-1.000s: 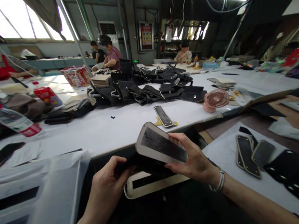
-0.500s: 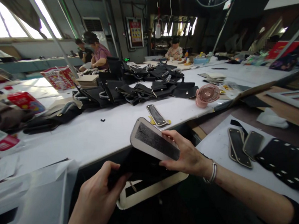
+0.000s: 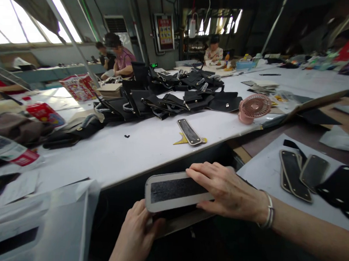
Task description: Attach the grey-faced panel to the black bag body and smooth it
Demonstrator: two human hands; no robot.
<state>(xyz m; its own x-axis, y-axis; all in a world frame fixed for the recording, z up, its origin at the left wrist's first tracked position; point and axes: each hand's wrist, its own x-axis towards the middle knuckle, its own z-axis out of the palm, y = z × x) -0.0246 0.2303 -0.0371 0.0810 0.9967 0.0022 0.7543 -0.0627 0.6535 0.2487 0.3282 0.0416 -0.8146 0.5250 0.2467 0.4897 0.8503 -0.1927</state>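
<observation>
Above my lap is a long, round-cornered bag base panel (image 3: 174,189), pale grey with a dark rough strip along its middle. My right hand (image 3: 226,191) grips its right end, fingers over the top edge and thumb below. Beneath the panel's left end, my left hand (image 3: 140,226) is closed on the edge of a dark bag body, much of it hidden by panel and hand. A pale rim (image 3: 184,222) of that piece shows under the panel. A similar panel with metal studs (image 3: 189,132) lies on the white table over a yellow scrap.
Black bags (image 3: 176,95) are heaped on the white table (image 3: 150,148). A pink fan (image 3: 254,107) stands near its edge. Several studded panels (image 3: 295,174) lie at right. A plastic bottle (image 3: 12,151) and a translucent plastic-covered surface (image 3: 61,222) are at left. People sit farther back.
The bag base panel has swung from a steep slant to nearly level and come lower, over the pale rim. My left hand moved right and down, closer to the panel. The view shifted slightly.
</observation>
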